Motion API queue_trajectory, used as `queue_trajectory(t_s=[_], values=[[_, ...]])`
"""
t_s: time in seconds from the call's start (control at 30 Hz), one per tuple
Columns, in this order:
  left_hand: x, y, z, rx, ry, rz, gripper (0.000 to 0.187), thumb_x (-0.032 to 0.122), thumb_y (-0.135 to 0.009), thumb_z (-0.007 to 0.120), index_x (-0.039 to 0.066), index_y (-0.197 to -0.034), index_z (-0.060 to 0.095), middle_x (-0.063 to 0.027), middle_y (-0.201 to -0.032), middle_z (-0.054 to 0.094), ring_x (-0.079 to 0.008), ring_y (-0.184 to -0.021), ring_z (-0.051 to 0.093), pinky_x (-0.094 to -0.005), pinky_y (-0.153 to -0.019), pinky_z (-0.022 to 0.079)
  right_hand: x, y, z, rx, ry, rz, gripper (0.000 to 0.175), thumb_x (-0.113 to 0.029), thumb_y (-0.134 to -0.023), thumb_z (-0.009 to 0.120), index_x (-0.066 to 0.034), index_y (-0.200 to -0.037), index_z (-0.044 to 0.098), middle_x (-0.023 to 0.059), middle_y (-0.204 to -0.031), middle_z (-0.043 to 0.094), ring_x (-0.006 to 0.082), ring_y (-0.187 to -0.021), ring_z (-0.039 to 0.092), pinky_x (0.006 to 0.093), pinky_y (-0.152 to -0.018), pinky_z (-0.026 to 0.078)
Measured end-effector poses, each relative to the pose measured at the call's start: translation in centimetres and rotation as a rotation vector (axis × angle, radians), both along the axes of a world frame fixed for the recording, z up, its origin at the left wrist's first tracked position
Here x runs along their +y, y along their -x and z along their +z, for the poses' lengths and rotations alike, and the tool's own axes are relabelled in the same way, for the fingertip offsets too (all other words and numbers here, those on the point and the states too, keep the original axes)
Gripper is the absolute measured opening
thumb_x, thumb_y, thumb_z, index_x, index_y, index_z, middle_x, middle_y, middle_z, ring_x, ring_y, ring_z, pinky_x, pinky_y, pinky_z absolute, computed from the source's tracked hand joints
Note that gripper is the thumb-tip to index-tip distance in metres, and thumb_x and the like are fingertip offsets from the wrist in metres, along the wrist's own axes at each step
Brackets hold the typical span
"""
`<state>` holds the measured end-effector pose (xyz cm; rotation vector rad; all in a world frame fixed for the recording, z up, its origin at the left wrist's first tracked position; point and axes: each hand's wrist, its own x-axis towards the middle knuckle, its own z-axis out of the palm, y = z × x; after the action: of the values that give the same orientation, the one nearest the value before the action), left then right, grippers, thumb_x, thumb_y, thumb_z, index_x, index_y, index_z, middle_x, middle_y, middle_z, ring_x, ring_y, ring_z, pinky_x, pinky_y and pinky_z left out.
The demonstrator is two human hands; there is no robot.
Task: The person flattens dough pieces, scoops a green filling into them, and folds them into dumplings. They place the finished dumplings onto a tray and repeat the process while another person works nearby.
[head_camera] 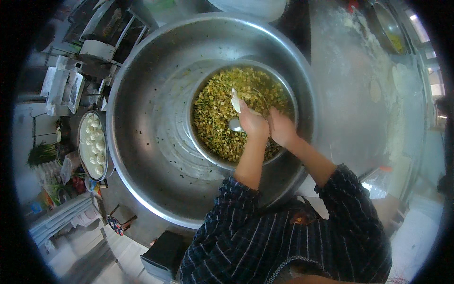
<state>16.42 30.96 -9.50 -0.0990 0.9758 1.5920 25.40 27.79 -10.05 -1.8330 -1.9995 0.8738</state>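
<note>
A steel bowl (189, 117) of chopped filling with green and pale yellow bits (216, 103) stands inside a much larger steel basin (142, 106). Over the filling, my left hand (253, 122) holds a piece of white dough (236, 101), whose thin edge sticks out past the fingers. Close at its right is my right hand (282, 127), its fingertips near the dough; they are blurred, and whether they grip it cannot be told. A round metal piece (234, 124), perhaps part of a spoon, lies in the filling beside my left hand.
To the right is a floured worktop (354, 88) with a flat dough round (375, 90) and a metal bowl (386, 28) at its far end. Left of the basin stands a tray (81, 142) of white dough pieces (95, 142). A stool (115, 225) and a black bin (165, 255) are lower left.
</note>
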Motion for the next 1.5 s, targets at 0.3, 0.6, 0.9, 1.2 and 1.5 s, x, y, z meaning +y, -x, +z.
queue_trajectory(t_s=[0.3, 0.6, 0.9, 1.2, 1.5], values=[[-1.4, 3.0, 4.6, -0.44, -0.186, -0.068, 0.047, 0.04, -0.095, 0.029, 0.013, -0.128, 0.048, -0.01, -0.126, 0.05, -0.0304, -0.113, 0.048, -0.047, -0.1, 0.037, -2.1, -1.2, 6.2, -0.283, -0.071, 0.056, 0.012, -0.017, -0.087, 0.045, -0.0062, -0.091, 0.046, 0.0194, -0.065, 0.059, 0.0398, -0.063, 0.059, 0.0522, -0.056, 0.046], [-3.0, 4.2, 0.3, -0.554, -0.102, -0.244, 0.046, 0.037, -0.094, 0.028, 0.009, -0.124, 0.051, -0.0127, -0.125, 0.052, -0.0326, -0.117, 0.048, -0.0486, -0.099, 0.04, -2.9, -2.6, 4.2, -0.11, -0.122, -0.014, 0.017, -0.021, -0.088, 0.047, -0.008, -0.084, 0.057, 0.0141, -0.07, 0.062, 0.033, -0.065, 0.06, 0.0419, -0.059, 0.047], [-1.3, 5.8, 4.4, -0.329, -0.426, -0.318, 0.045, 0.035, -0.097, 0.028, 0.007, -0.125, 0.05, -0.0114, -0.123, 0.054, -0.0301, -0.113, 0.051, -0.0474, -0.096, 0.042, 0.9, -4.5, 9.2, 0.644, 0.362, -0.153, 0.031, -0.029, -0.087, 0.057, -0.0051, -0.068, 0.059, 0.0001, -0.059, 0.053, 0.0081, -0.052, 0.047, 0.0254, -0.049, 0.036], [-1.9, 5.7, -1.5, -0.431, -0.186, -0.435, 0.043, 0.038, -0.091, 0.043, 0.006, -0.119, 0.055, -0.0125, -0.114, 0.06, -0.0299, -0.106, 0.056, -0.0457, -0.091, 0.047, 1.3, -4.9, 2.6, 0.381, 0.292, -0.047, 0.043, -0.043, -0.082, 0.065, -0.004, -0.064, 0.064, 0.0056, -0.059, 0.058, 0.0135, -0.057, 0.055, 0.0298, -0.055, 0.043], [-1.1, 8.1, -0.7, -0.419, -0.179, -0.164, 0.044, 0.038, -0.091, 0.039, 0.009, -0.119, 0.055, -0.0114, -0.116, 0.059, -0.0299, -0.107, 0.056, -0.0461, -0.09, 0.047, 5.2, -6.0, -2.0, -0.283, -0.016, -0.213, 0.019, -0.014, -0.086, 0.046, 0.0019, -0.089, 0.056, 0.0224, -0.079, 0.064, 0.0404, -0.078, 0.063, 0.0508, -0.071, 0.049]])
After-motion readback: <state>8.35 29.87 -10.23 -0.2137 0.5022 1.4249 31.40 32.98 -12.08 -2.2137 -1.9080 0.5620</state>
